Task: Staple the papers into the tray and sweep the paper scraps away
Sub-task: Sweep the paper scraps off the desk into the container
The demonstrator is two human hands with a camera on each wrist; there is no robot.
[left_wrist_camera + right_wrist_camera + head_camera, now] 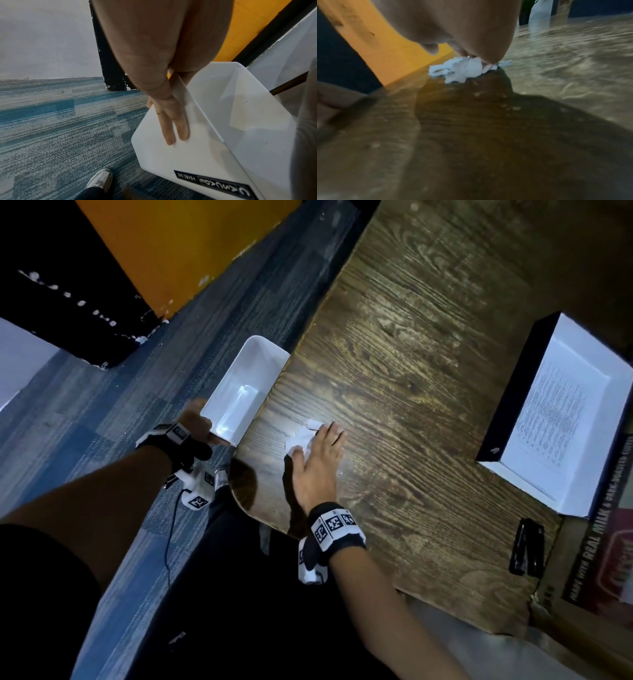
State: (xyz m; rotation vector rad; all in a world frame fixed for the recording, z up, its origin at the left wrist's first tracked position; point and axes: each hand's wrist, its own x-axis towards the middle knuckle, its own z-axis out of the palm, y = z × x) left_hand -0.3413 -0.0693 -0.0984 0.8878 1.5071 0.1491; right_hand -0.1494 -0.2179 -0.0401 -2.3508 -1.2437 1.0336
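From the head view, the right hand point(317, 460) lies flat with straight fingers against the paper scraps point(303, 437), mid-frame near the bench point(428, 354) edge; papers point(555, 419) sit in the tray point(513, 392) at right. Only the left wrist view shows the left hand point(169, 119) pinching the white bin point(197, 155) wall, fingers outside.

White crumpled scraps point(301, 440) near table edge; printed papers point(555, 412) (in tray point(507, 453)).

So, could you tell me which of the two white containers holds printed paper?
The black-sided tray on the table; the plain white bin held by the left hand looks empty.
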